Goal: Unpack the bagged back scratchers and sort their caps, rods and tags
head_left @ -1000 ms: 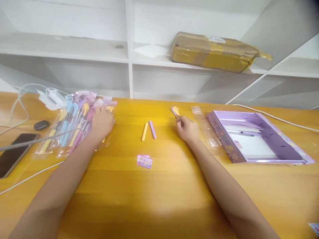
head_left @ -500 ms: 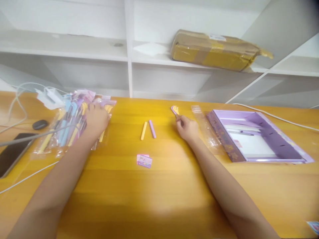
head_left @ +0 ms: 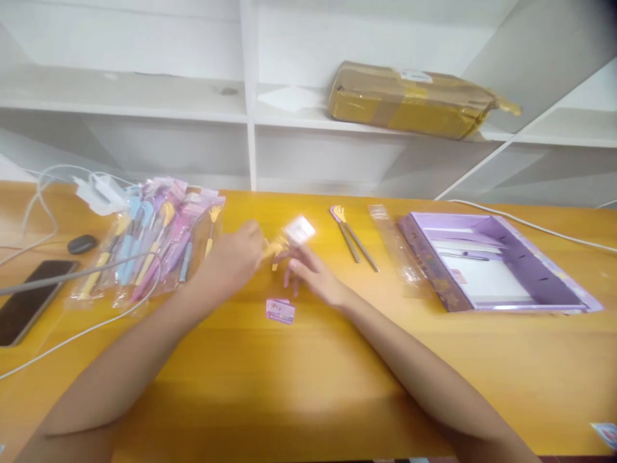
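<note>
My left hand (head_left: 234,257) is closed around a bagged yellow back scratcher (head_left: 274,249), smeared by motion, over the middle of the table. A white label (head_left: 299,229) shows at its right end. My right hand (head_left: 311,273) is beside that end, fingers parted; whether they touch the bag is hard to tell. Two hand-shaped scratcher heads on metal rods (head_left: 357,241), one purple and one yellow, lie right of my right hand. Below my hands are small pink cards (head_left: 280,311). The loose yellow and purple handles are mostly hidden behind my hands.
Several bagged back scratchers (head_left: 154,238) lie at left, near a phone (head_left: 31,299), a black mouse-like object (head_left: 81,244) and white cables. At right are clear plastic bags (head_left: 398,251) and a purple box (head_left: 457,292). A taped parcel (head_left: 409,99) sits on the shelf.
My left hand has come right from the pile with a bagged back scratcher. My right hand has let go of the metal rod and moved left to meet it.
</note>
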Demonstrator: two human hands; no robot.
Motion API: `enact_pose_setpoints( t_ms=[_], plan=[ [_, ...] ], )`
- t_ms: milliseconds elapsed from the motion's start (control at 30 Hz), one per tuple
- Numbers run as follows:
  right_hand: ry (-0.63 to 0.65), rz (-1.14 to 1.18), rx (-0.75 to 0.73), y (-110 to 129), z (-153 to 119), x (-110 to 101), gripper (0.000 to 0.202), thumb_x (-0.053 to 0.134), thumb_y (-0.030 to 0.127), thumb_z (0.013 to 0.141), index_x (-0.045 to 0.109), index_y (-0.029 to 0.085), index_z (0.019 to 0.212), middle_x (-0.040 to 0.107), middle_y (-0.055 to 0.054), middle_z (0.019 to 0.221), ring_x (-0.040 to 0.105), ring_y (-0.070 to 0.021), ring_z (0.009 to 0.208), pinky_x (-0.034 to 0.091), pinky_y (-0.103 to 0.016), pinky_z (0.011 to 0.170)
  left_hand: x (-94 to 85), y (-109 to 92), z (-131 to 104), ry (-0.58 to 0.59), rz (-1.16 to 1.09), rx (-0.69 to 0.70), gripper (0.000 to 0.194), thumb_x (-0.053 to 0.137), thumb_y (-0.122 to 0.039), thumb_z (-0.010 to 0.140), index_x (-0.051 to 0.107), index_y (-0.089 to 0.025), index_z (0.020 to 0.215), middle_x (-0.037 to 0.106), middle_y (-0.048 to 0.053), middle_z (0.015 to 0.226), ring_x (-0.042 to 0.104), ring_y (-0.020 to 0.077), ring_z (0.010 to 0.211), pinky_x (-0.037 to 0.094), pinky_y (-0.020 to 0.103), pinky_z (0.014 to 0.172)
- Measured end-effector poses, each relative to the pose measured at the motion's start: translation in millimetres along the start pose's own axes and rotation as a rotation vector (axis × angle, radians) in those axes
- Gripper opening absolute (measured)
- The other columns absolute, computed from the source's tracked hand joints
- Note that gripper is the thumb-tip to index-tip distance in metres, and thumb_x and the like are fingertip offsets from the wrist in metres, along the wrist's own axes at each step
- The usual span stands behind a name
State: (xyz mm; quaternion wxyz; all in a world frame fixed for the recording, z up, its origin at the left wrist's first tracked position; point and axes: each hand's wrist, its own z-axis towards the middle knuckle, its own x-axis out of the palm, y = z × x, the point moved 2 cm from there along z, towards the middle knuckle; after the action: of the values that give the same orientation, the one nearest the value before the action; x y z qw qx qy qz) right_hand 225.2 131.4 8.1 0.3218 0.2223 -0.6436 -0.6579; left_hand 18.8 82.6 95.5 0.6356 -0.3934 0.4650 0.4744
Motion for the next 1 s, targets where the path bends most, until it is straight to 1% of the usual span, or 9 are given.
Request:
enact_pose_setpoints(
  t_ms=[67, 133, 233, 300, 433, 533, 667, 867, 1000],
  plan=[
    [0.050, 0.160, 0.071, -4.3, -0.4, 25.0, 0.055, 0.078, 0.062, 0.092, 0.056, 0.025, 0.126, 0.070, -0.003, 0.098, 0.072, -0.0180, 0.072, 0.057, -0.027, 0.051, 2.6, -19.0, -6.9, 0.098, -0.177, 0.097, 0.015, 0.056, -0.010, 0.096, 0.062, -0.017, 0.084, 0.062, 0.005, 0.091, 0.057, 0.0169, 0.067, 0.040, 0.031, 0.062],
    [-0.058, 0.273, 0.110, -5.5, -3.7, 34.3, 0.049, 0.083, 0.059, 0.088, 0.060, 0.021, 0.109, 0.067, 0.000, 0.084, 0.067, -0.0143, 0.065, 0.056, -0.025, 0.052, -0.1, -26.2, -10.0, 0.117, -0.381, 0.115, 0.018, 0.060, -0.011, 0.092, 0.055, -0.020, 0.077, 0.058, 0.000, 0.081, 0.053, 0.0150, 0.065, 0.037, 0.030, 0.061],
    [-0.188, 0.405, 0.149, 0.6, -18.3, 33.3, 0.043, 0.089, 0.049, 0.084, 0.063, 0.019, 0.097, 0.068, 0.000, 0.085, 0.065, -0.0110, 0.066, 0.056, -0.024, 0.060, -5.2, -22.3, -13.5, 0.037, -0.725, -0.012, 0.019, 0.062, -0.017, 0.093, 0.050, -0.021, 0.080, 0.056, -0.003, 0.076, 0.056, 0.0149, 0.070, 0.042, 0.028, 0.066],
    [-0.149, 0.450, 0.144, 7.8, -34.3, 32.8, 0.040, 0.093, 0.041, 0.081, 0.062, 0.019, 0.094, 0.070, -0.001, 0.090, 0.069, -0.0131, 0.075, 0.059, -0.027, 0.070, 1.3, -22.6, -21.6, 0.065, -0.980, -0.110, 0.013, 0.061, -0.029, 0.102, 0.053, -0.022, 0.094, 0.062, -0.002, 0.086, 0.063, 0.0160, 0.079, 0.048, 0.029, 0.074],
    [0.006, 0.409, 0.141, 10.3, -69.3, 37.6, 0.035, 0.090, 0.035, 0.085, 0.060, 0.021, 0.095, 0.072, 0.000, 0.084, 0.069, -0.0146, 0.074, 0.057, -0.030, 0.073, 43.4, -47.1, -55.9, 0.582, -1.508, -0.175, 0.041, 0.054, -0.059, 0.108, 0.055, -0.021, 0.125, 0.071, 0.007, 0.105, 0.074, 0.0201, 0.092, 0.056, 0.034, 0.082],
    [0.063, 0.323, 0.187, -3.7, -85.4, 36.6, 0.037, 0.088, 0.037, 0.088, 0.062, 0.022, 0.111, 0.075, -0.001, 0.090, 0.071, -0.0157, 0.074, 0.057, -0.030, 0.071, 74.6, -60.5, -79.7, 0.830, -1.830, -0.280, 0.067, 0.058, -0.069, 0.103, 0.046, -0.021, 0.148, 0.074, 0.007, 0.090, 0.074, 0.0200, 0.067, 0.055, 0.030, 0.062],
    [-0.141, 0.256, 0.100, -21.6, -91.3, 17.5, 0.061, 0.096, 0.037, 0.076, 0.066, 0.025, 0.127, 0.071, -0.007, 0.124, 0.070, -0.0181, 0.098, 0.057, -0.029, 0.083, 88.2, -53.0, -86.9, 0.812, -1.902, -0.290, 0.075, 0.083, -0.052, 0.092, 0.051, -0.015, 0.148, 0.069, 0.000, 0.068, 0.064, 0.0147, 0.046, 0.045, 0.021, 0.046],
    [-0.259, 0.270, 0.002, -20.0, -94.7, -0.3, 0.041, 0.071, 0.054, 0.096, 0.065, 0.026, 0.125, 0.061, -0.004, 0.106, 0.063, -0.0184, 0.087, 0.051, -0.029, 0.073, 84.9, -40.5, -81.5, 0.942, -1.926, -0.214, 0.072, 0.082, -0.041, 0.093, 0.053, -0.015, 0.153, 0.072, 0.002, 0.066, 0.061, 0.0124, 0.040, 0.038, 0.015, 0.039],
    [-0.259, -0.036, -0.101, -14.2, -98.5, 3.6, 0.034, 0.072, 0.040, 0.101, 0.055, 0.029, 0.129, 0.057, -0.003, 0.102, 0.059, -0.0174, 0.089, 0.051, -0.029, 0.075, 89.5, -40.3, -82.6, 0.955, -1.991, -0.181, 0.082, 0.081, -0.045, 0.094, 0.047, -0.013, 0.160, 0.072, 0.002, 0.062, 0.062, 0.0136, 0.040, 0.040, 0.016, 0.040]
  ],
)
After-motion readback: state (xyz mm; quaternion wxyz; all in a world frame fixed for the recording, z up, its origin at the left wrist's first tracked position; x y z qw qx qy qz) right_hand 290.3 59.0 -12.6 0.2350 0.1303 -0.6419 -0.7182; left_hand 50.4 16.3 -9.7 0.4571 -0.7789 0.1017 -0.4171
